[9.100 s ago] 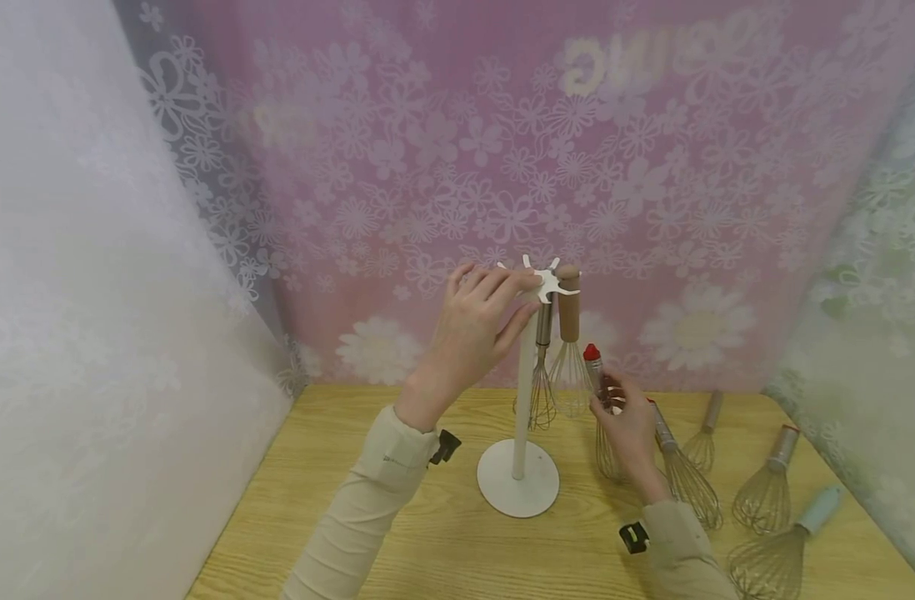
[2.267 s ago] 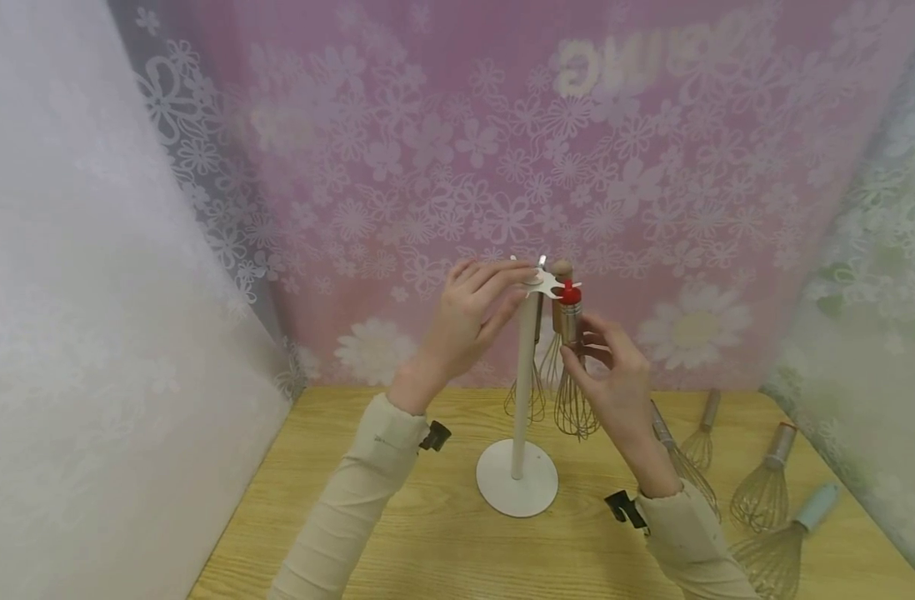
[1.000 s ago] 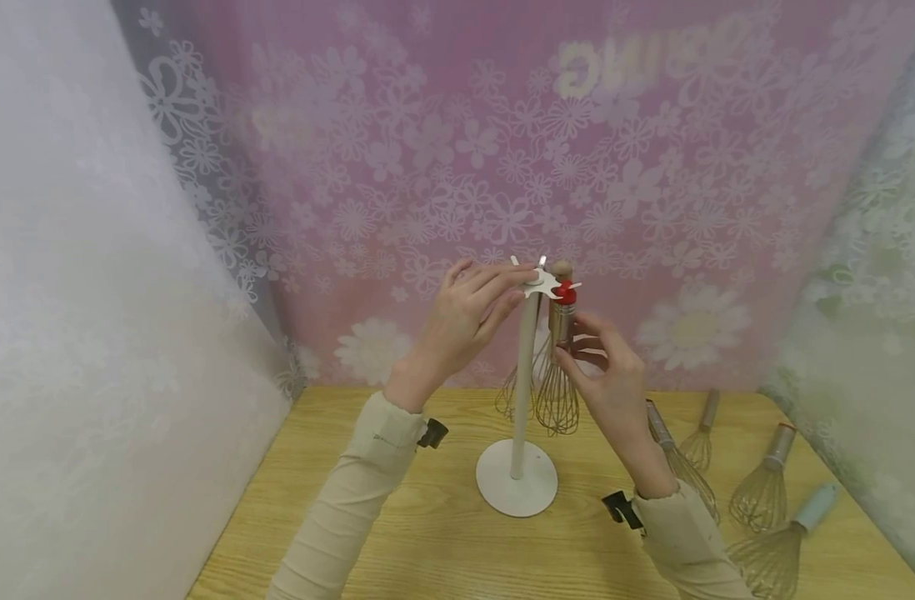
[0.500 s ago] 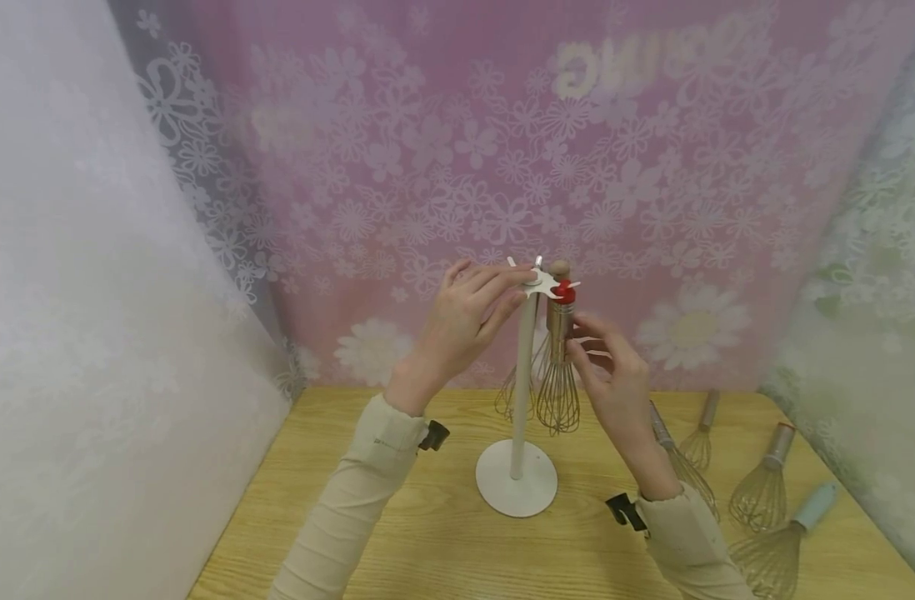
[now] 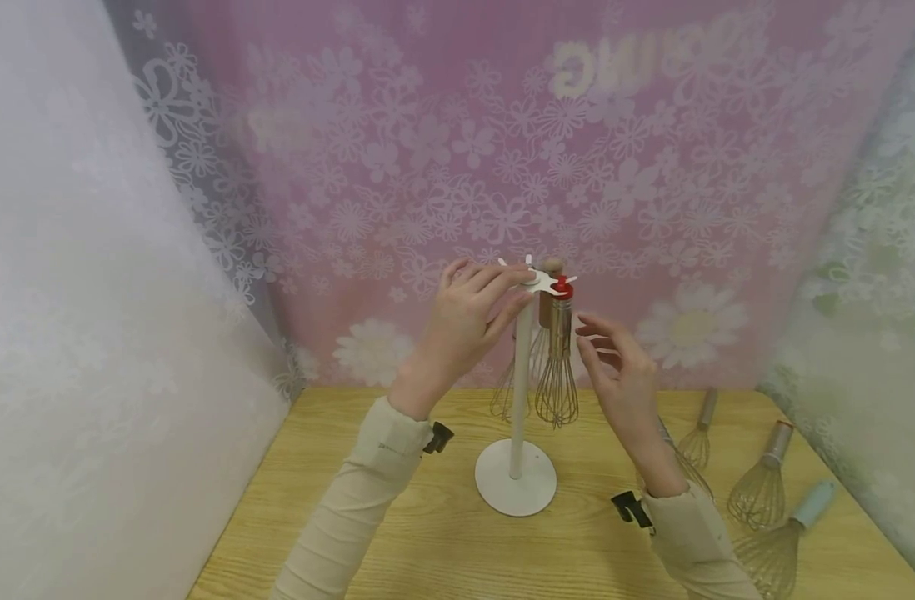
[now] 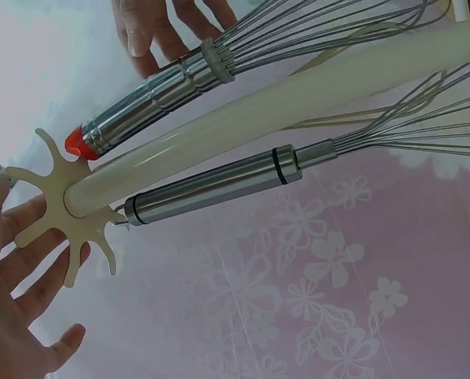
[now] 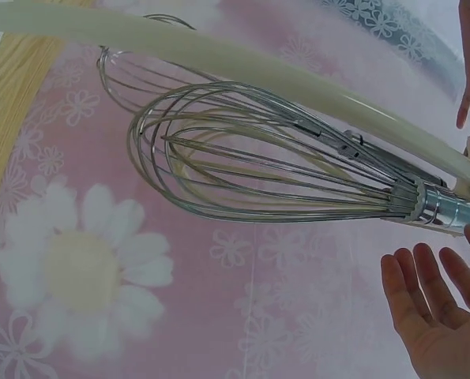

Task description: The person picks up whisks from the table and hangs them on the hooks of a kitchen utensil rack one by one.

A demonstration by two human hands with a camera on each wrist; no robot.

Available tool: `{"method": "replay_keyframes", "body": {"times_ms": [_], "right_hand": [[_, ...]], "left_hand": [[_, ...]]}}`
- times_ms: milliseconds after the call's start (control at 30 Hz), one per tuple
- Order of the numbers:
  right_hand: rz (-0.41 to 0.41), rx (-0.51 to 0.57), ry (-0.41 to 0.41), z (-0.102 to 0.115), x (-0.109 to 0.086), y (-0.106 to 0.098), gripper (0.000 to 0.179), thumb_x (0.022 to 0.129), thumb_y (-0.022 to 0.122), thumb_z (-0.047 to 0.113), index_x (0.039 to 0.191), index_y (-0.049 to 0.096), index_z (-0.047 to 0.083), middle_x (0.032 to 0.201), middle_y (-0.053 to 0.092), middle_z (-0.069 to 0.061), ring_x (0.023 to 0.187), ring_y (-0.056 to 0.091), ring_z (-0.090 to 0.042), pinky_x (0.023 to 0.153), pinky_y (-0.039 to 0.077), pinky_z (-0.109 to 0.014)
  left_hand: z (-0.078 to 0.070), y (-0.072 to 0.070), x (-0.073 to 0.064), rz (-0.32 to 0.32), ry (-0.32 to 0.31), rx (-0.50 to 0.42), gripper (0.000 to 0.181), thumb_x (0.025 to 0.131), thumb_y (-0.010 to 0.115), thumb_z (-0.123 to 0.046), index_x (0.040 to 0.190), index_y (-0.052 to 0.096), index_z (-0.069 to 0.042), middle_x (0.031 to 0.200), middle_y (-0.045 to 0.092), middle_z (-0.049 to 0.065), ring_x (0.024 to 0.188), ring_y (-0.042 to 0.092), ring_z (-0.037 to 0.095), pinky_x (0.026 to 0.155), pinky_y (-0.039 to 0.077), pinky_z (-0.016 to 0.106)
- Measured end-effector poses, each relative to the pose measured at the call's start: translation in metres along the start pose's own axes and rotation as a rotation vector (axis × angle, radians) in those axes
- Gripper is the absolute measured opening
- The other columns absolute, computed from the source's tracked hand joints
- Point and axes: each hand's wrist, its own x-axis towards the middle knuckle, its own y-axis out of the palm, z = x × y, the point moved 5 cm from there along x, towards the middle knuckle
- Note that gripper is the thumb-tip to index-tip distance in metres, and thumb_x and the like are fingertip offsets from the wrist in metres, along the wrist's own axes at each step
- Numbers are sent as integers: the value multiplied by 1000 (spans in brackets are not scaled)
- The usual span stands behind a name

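Note:
In the head view my left hand point(image 5: 468, 321) rests on the white hook top point(image 5: 543, 282) of an upright stand point(image 5: 519, 392). Its fingers lie over the hooks, fairly straight and spread in the left wrist view. A steel whisk with a red end cap point(image 5: 562, 321) hangs from a hook on the right. Beside its handle is my right hand point(image 5: 621, 367), fingers apart and holding nothing. Behind hangs a wooden-handled whisk point(image 5: 547, 310), partly covered. A slim steel-handled whisk point(image 6: 211, 187) hangs on the pole's other side in the left wrist view.
The stand's round white base point(image 5: 495, 487) sits on a wood-grain table point(image 5: 397, 517). Several whisks lie at the right: a small one point(image 5: 701, 429), a red-ended one point(image 5: 765, 479), a pale blue-handled one point(image 5: 791, 533), and one point(image 5: 682, 462) partly behind my right forearm. A flowered pink backdrop point(image 5: 442, 150) stands behind.
My right hand brought the red-capped whisk up from the right to a hook, then let go and drew back rightward. The hook top has turned slightly under my left hand.

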Motion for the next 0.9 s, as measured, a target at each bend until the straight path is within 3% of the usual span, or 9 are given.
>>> {"method": "replay_keyframes", "body": {"times_ms": [267,500,900], "right_hand": [[7,-30,1,-9,-3,-1,30,96,67,0,126,67,0,107,72,-18,97,65,0,84,50,-8],[11,-29,24,-17,-3,-3,30,97,66,0,127,67,2,108,72,-16,97,61,9,84,50,-9],[-1,-16,79,-32,-7,-10,31,96,65,-4,127,68,0,110,70,-21,94,60,11,82,47,-5]], "left_hand": [[-6,-1,3,-36,22,69,25,98,67,-34,116,71,-17,111,73,-1,99,66,20,106,42,47],[-10,0,5,-66,33,138,26,96,69,-38,112,71,-17,106,72,-2,93,63,20,100,44,44],[-11,0,3,-70,27,113,25,98,67,-35,115,72,-16,110,72,-1,98,62,20,103,41,46]]}}
